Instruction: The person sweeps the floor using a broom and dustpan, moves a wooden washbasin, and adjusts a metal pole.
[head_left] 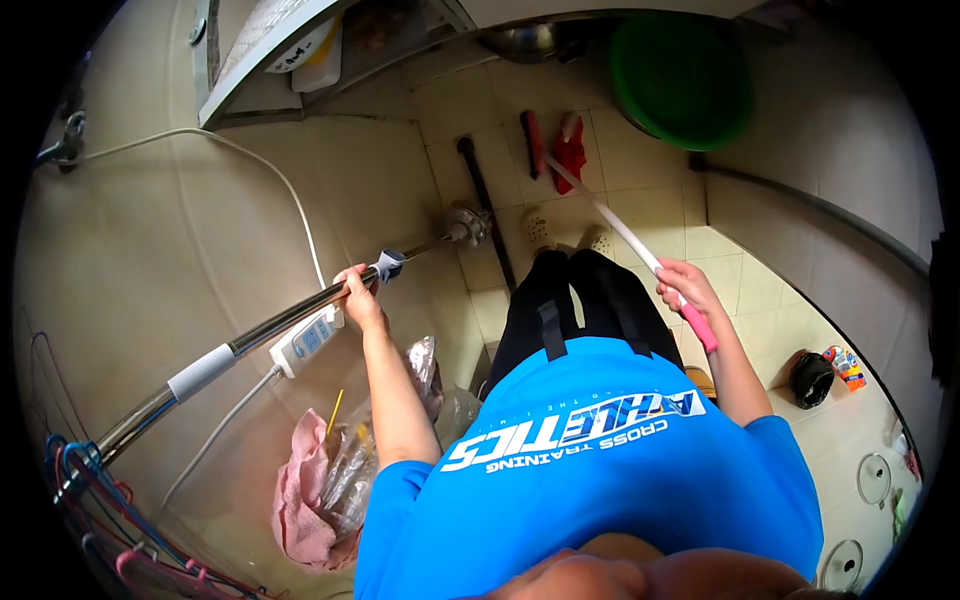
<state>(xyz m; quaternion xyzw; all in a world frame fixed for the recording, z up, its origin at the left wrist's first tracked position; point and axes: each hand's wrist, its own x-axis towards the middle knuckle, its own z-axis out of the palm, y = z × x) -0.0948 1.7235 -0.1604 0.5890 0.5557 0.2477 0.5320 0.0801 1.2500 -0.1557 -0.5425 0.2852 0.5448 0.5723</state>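
Note:
My left hand (358, 297) is closed round a shiny metal pole (270, 328) with a white sleeve and a grey clip. The pole slants down toward a round grey piece (467, 225) near the floor, too blurred to name. In my right hand (688, 288) is a long-handled brush (625, 232), its white stick ending in a pink grip. Its narrow red and dark head (532, 145) rests on the tiles; whether it has bristles or a blade I cannot tell. Beside that head lies a red item (569, 155), perhaps cloth.
A green basin (682, 82) stands at the far right. A dark pipe (485, 210) crosses the floor by my feet. On the left are a white power strip (307, 341), a pink cloth (303, 500), plastic bags (350, 480) and hangers (120, 530). A black bag (811, 380) sits right.

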